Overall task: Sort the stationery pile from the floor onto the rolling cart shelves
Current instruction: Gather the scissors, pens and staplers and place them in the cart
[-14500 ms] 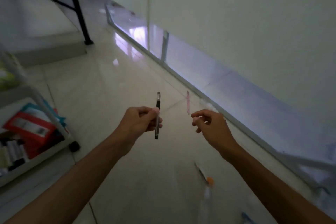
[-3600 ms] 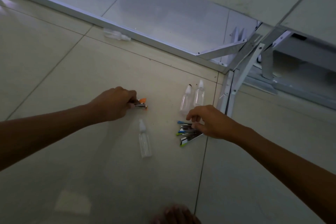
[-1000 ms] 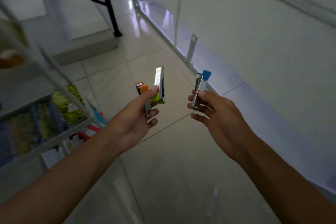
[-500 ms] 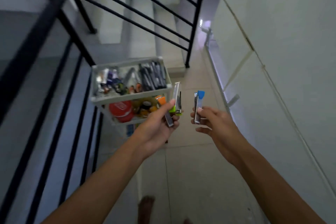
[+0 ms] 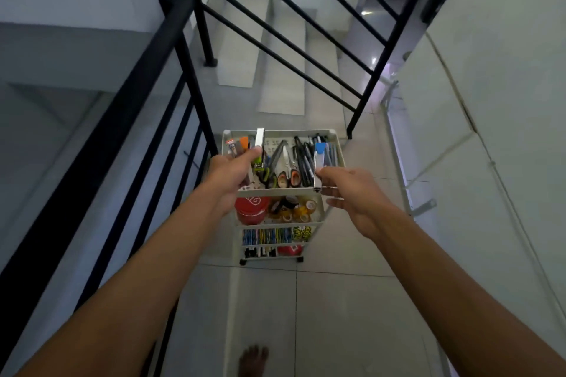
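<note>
**Both hands loaded over the cart's top shelf**

The left hand [image 5: 233, 173] was out over the near-left corner of the cart [image 5: 334, 138], fingers curled round a silver stapler [image 5: 259, 148] with a green base, held upright. An orange-tipped one [image 5: 244, 142] and another small piece poked up behind those fingers, though I could not tell whether the hand held them too. The right hand [image 5: 352, 193] pinched a blue-tipped stapler [image 5: 318, 164] between thumb and fingertips, upright, above the shelf's near-right edge. Neither stapler had been set down. Under them the top shelf carried scissors [image 5: 283, 167] in the middle and dark pens [image 5: 303, 153] to the right. A red tub [image 5: 251, 209] sat beside tape rolls [image 5: 301, 208] on the shelf below, and coloured items filled the lower shelves. The cart stood beside a black railing [image 5: 147, 76], with stairs [image 5: 281, 49] beyond it. A bare foot [image 5: 252, 360] showed on the tiles.
</note>
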